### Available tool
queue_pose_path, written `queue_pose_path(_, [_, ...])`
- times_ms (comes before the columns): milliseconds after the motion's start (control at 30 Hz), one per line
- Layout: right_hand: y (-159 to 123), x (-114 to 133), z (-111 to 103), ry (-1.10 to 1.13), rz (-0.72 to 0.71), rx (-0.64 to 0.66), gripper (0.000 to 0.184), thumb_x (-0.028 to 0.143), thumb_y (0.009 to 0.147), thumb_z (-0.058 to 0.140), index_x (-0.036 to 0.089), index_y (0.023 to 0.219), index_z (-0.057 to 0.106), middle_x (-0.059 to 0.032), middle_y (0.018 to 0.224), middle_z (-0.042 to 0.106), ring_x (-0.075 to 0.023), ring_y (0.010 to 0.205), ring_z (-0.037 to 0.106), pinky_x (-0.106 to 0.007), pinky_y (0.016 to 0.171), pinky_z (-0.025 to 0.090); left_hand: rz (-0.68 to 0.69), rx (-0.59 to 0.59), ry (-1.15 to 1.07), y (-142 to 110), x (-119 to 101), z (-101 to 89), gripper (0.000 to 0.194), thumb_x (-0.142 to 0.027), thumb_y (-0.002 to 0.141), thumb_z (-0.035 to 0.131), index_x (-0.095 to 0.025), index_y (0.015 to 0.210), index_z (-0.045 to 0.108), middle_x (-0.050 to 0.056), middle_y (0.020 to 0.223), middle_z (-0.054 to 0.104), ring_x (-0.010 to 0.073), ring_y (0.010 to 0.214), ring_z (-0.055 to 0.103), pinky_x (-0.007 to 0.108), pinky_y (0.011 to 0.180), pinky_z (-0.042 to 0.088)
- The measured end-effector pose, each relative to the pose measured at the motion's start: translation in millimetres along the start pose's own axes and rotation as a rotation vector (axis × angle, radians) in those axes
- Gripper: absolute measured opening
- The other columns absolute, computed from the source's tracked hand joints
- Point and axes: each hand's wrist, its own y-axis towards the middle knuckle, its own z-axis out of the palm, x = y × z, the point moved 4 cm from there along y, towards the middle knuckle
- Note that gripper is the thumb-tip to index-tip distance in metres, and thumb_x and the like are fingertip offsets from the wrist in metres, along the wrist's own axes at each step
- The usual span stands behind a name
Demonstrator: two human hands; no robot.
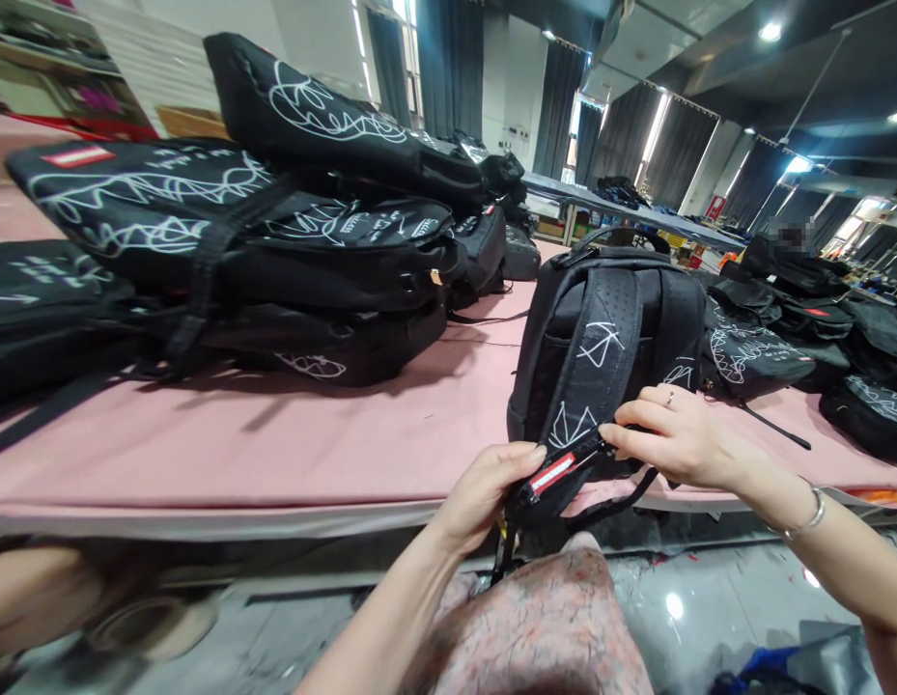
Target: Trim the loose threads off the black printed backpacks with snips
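A black backpack (539,367) with white scribbled lines stands on the pink-covered table (332,439), its shoulder straps facing me. My left hand (484,487) grips the lower end of one shoulder strap (600,347), thumb on top beside a red and white label (553,474). My right hand (669,434) pinches a thin dark piece at the edge of that same strap, just right of the label. What exactly is between its fingertips is too small to make out.
Stacked black backpacks (274,232) with white scribbles fill the table's left side. More black backpacks (781,328) lie at the right. The table's front edge (274,521) runs just before my lap. Blue and grey material (802,666) sits on the floor at lower right.
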Motion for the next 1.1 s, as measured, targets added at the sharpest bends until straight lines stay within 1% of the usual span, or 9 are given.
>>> queue_pose_path(233, [3, -1, 2, -0.004, -0.051, 0.032, 0.014, 0.017, 0.09, 0.048, 0.016, 0.098, 0.059, -0.0048, 0.083, 0.062, -0.0135, 0.067, 0.045, -0.026, 0.057, 0.035, 0.014, -0.016, -0.003, 0, -1, -0.4, 0.033, -0.042, 0.063, 0.072, -0.01, 0.068, 0.067, 0.004, 0.062, 0.064, 0.0118, 0.055, 0.052, 0.022, 0.055, 0.039])
queue_pose_path(433, [12, 3, -2, -0.019, -0.068, 0.092, 0.019, 0.018, 0.093, 0.041, 0.016, 0.097, 0.06, -0.005, 0.082, 0.062, -0.0138, 0.066, 0.044, -0.027, 0.056, 0.034, 0.03, -0.027, -0.012, 2, -1, 0.3, 0.032, -0.041, 0.062, 0.073, -0.011, 0.063, 0.065, 0.002, 0.058, 0.061, 0.0095, 0.052, 0.047, 0.021, 0.052, 0.035])
queue_pose_path(567, [17, 6, 0, -0.01, -0.078, 0.152, 0.023, 0.019, 0.095, 0.037, 0.016, 0.095, 0.06, -0.0048, 0.08, 0.06, -0.014, 0.066, 0.044, -0.027, 0.057, 0.033, 0.054, -0.028, -0.011, 1, -3, 3.4, 0.032, -0.041, 0.061, 0.073, -0.012, 0.058, 0.06, -0.001, 0.054, 0.055, 0.0076, 0.05, 0.041, 0.02, 0.05, 0.03])
queue_pose_path(800, [21, 12, 6, 0.015, -0.086, 0.207, 0.025, 0.024, 0.096, 0.036, 0.016, 0.094, 0.06, -0.0045, 0.08, 0.059, -0.0151, 0.068, 0.043, -0.029, 0.059, 0.031, 0.078, -0.037, -0.001, 1, -5, 6.5, 0.034, -0.041, 0.062, 0.073, -0.012, 0.056, 0.057, -0.003, 0.051, 0.05, 0.0065, 0.049, 0.037, 0.02, 0.049, 0.026])
queue_pose_path(967, [23, 15, 9, 0.023, -0.09, 0.236, 0.023, 0.023, 0.095, 0.037, 0.017, 0.093, 0.059, -0.0041, 0.08, 0.057, -0.0152, 0.069, 0.043, -0.029, 0.059, 0.03, 0.077, -0.03, -0.011, 2, -6, 7.5, 0.032, -0.039, 0.063, 0.072, -0.012, 0.057, 0.058, -0.002, 0.053, 0.051, 0.0071, 0.05, 0.038, 0.021, 0.05, 0.026])
queue_pose_path(1100, [26, 19, 12, 0.027, -0.105, 0.245, 0.019, 0.023, 0.094, 0.042, 0.017, 0.089, 0.059, -0.0039, 0.079, 0.056, -0.0151, 0.07, 0.044, -0.029, 0.06, 0.031, 0.104, -0.019, -0.004, 3, -8, 10.9, 0.032, -0.039, 0.062, 0.072, -0.012, 0.055, 0.056, -0.003, 0.051, 0.048, 0.0071, 0.049, 0.035, 0.021, 0.049, 0.024])
